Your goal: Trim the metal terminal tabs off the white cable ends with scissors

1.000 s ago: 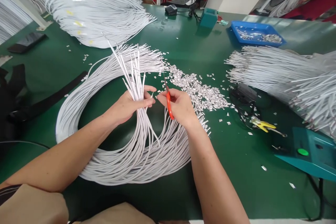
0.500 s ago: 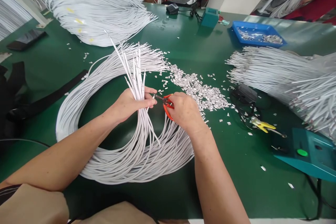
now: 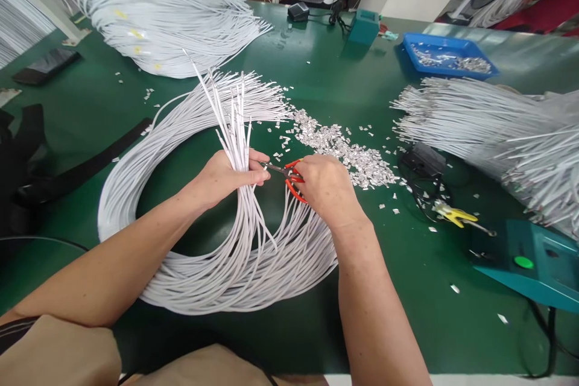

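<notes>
Evidently, both hands are occupied: the left hand [image 3: 224,174] closes narrowly around a loose sheaf of slim white cables [image 3: 246,208], thumb laid across it, while the right hand [image 3: 329,186] grips dark-nosed pliers with red-orange handles [image 3: 286,174]. The sheaf stands above a large looped coil of white cable [image 3: 116,193] on the dark green worktop [image 3: 407,325], near the middle of the view. It is probably held high on its length so that the ends fan apart and single ones can be reached at the fingertips. Its long axis runs up and away from the person, leaning slightly left, tips uppermost; below the fist the strands curve down into the coil. The pliers lie nearly crosswise to it, nose pointing left to the left fingertips, handles spread; whether they bite a strand, I cannot tell. Beyond the right hand lies a heap of small silvery scraps [image 3: 348,154], seemingly placed within easy reach.
</notes>
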Demonstrator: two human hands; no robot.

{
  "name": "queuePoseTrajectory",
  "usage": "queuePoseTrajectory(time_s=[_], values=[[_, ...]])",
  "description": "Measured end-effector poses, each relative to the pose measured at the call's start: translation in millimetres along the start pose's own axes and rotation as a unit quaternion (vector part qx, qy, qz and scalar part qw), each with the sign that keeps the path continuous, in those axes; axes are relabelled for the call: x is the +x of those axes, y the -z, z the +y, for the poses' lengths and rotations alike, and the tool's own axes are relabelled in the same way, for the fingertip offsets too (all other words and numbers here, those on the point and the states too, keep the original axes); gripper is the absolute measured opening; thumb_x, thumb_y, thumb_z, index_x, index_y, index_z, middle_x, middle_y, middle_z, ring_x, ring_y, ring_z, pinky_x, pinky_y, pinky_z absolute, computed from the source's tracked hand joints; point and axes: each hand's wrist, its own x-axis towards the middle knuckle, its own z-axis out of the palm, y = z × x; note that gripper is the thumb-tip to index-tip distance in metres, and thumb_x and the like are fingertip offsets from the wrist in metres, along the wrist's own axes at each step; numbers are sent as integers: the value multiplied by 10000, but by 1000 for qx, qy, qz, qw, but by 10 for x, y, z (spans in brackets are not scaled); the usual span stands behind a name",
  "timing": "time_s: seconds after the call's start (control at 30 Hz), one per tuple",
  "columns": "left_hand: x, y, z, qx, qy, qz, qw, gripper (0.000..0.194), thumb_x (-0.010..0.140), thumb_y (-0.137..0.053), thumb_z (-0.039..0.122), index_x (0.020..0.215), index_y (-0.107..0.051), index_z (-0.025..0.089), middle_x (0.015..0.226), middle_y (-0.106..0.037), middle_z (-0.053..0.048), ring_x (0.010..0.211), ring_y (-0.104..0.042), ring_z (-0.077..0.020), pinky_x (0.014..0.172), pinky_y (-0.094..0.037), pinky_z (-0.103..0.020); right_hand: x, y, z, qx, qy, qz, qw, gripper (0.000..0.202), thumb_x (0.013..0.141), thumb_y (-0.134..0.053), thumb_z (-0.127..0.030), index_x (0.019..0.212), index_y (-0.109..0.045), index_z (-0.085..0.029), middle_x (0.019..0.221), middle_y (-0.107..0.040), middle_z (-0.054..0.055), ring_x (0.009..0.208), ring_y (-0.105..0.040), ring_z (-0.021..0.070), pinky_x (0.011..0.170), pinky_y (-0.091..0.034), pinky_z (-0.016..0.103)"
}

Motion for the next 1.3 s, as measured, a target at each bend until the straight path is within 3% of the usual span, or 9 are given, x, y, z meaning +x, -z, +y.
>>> queuePoseTrajectory(time_s=[0.17,0.37,0.47,0.53,0.7,0.77,0.9,1.07,1.3], values=[[-11,3,21,-27,-3,-9,1000,399,640,-828,298,993,-691,170,699,-671,0,774,-669,-195,698,-488,-301,28,-62,21,269,-89,39,958,244,827,-590,-214,589,-569,-162,619,-509,5,572,-387,109,566,-285,283],[-31,-3,55,-76,1,-49,996,535,681,-808,249,1179,-618,197,763,-708,2,755,-670,-164,704,-494,-284,112,-101,-119,676,-196,-13,710,277,776,-666,-449,726,-674,-177,615,-538,-23,584,-470,100,606,-382,270],[-31,-18,58,-77,-2,-50,996,557,677,-811,243,1191,-607,183,743,-711,6,705,-666,-153,719,-497,-292,136,-119,-271,748,-178,-21,639,221,760,-686,-391,740,-660,-173,680,-611,-3,646,-555,116,678,-436,289],[-25,-27,47,-79,0,-49,996,558,679,-809,246,1194,-605,181,705,-704,12,704,-671,-162,731,-500,-302,141,-131,-355,741,-173,14,648,176,790,-642,-343,739,-639,-175,681,-615,0,652,-570,125,696,-453,304],[-6,-25,12,-104,12,-61,993,403,691,-798,253,1069,-672,194,969,-731,-47,900,-680,-194,824,-508,-315,107,-94,-256,372,-161,234,884,169,803,-553,-190,634,-551,-185,730,-582,32,742,-505,162,684,-391,324],[-2,-15,8,-104,21,-61,993,322,693,-795,265,994,-705,194,1041,-708,-55,968,-659,-203,823,-517,-310,76,-45,-118,233,-168,276,917,175,796,-517,-133,629,-533,-182,742,-585,48,760,-492,177,694,-365,341],[-3,2,0,-105,42,-56,992,385,670,-812,271,1034,-710,200,875,-686,-20,818,-667,-170,825,-534,-341,28,61,-17,253,-254,322,876,115,789,-553,-187,681,-589,-178,781,-610,52,747,-500,174,693,-380,338],[-15,-29,-10,-75,14,-47,996,428,612,-843,235,1013,-702,186,811,-709,-17,802,-682,-201,848,-523,-380,82,60,-302,580,-230,136,769,184,750,-656,-356,727,-689,-177,661,-610,-8,615,-518,118,624,-428,275],[-27,-17,42,-74,-24,-86,993,291,672,-795,332,876,-691,153,895,-710,-61,903,-659,-225,847,-500,-365,63,-5,-409,637,-245,88,725,167,725,-660,-340,694,-664,-176,640,-598,-20,611,-545,117,646,-445,275]])
